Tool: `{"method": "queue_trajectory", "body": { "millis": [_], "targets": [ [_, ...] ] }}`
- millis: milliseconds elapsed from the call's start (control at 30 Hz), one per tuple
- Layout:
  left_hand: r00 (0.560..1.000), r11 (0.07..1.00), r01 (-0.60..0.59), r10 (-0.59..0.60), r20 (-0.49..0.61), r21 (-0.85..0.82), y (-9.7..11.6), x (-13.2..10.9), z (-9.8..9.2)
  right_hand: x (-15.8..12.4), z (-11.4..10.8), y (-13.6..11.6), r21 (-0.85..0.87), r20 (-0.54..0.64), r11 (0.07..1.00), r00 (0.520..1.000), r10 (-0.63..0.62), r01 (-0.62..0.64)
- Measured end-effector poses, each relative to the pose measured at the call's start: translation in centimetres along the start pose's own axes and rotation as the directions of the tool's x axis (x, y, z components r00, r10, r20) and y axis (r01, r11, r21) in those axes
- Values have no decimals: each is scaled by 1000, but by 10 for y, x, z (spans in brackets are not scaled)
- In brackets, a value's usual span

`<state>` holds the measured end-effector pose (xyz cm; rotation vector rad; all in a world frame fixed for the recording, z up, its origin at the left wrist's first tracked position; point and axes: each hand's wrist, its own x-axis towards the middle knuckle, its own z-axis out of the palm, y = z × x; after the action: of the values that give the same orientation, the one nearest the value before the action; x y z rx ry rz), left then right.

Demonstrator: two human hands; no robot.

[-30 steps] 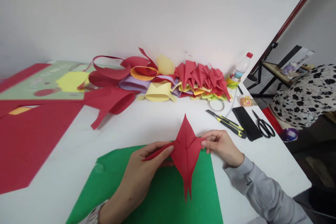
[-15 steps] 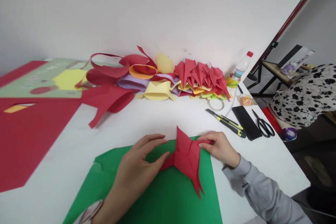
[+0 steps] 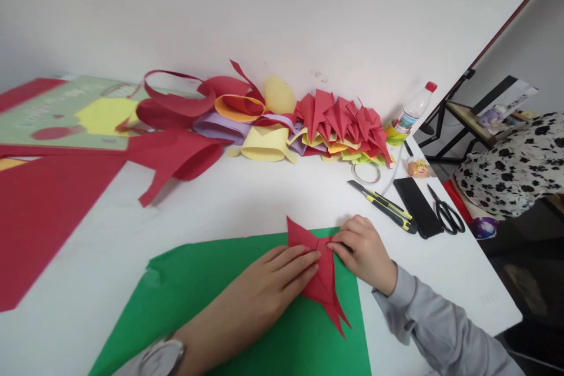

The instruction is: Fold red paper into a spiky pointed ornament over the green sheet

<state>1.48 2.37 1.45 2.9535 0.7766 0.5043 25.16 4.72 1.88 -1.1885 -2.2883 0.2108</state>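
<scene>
A folded red paper fish [image 3: 324, 285] rests over a green sheet of paper [image 3: 185, 305], its forked tail pointing toward me. My left hand [image 3: 271, 282] lies across the fish from the left, fingers stretched out flat on its body; the thumb is hidden. At the fish's right edge, my right hand [image 3: 363, 249] is closed, thumb and fingertips pinching the red paper there. The pinched part is mostly covered by the fingers.
Behind the hands, red folded paper pieces [image 3: 339, 114] and rolled coloured paper shapes [image 3: 264, 144] line the wall. A utility knife [image 3: 383, 208], tape roll [image 3: 365, 173], black case [image 3: 418, 205], scissors [image 3: 447, 214] and bottle [image 3: 409, 114] are at right. A person in patterned clothing [image 3: 511, 161] is beyond the table.
My left hand has moved right and flattened onto the fish; before, its thumb and fingers were apart beside it. The fish has turned slightly. My right hand keeps its pinch, fingers more curled.
</scene>
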Motion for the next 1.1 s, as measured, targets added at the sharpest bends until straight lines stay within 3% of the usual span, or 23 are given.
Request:
{"method": "queue_trajectory", "body": {
  "millis": [100,167,267,433,533,733,900,1100],
  "targets": [
    [996,1000,-5,3,91,13,-3,3,7,-3,-7,-4,29,-27,999,999,45,-45],
    [995,1000,3,-3,98,2,-7,7,6,-6,-13,-9,71,21,994,996,86,-87],
    [998,999,-18,21,65,-44,-10,17,0,-12,-21,-21,43,183,973,959,216,-227],
    [999,990,-34,32,-18,-134,-10,30,-6,-16,-28,-40,-43,275,941,901,335,-336],
    [998,986,-21,11,-63,-163,-9,29,-5,-17,-26,-43,-43,274,945,905,324,-325],
    [994,987,-105,103,-25,-119,-10,22,1,-29,-14,-51,-109,137,984,978,155,-141],
    [990,989,-96,107,94,-111,-7,21,9,-36,-20,-61,-119,243,986,960,140,-114],
    [990,990,-82,94,104,-117,-7,22,11,-33,-42,-55,6,445,988,885,133,-152]
  ]
}}
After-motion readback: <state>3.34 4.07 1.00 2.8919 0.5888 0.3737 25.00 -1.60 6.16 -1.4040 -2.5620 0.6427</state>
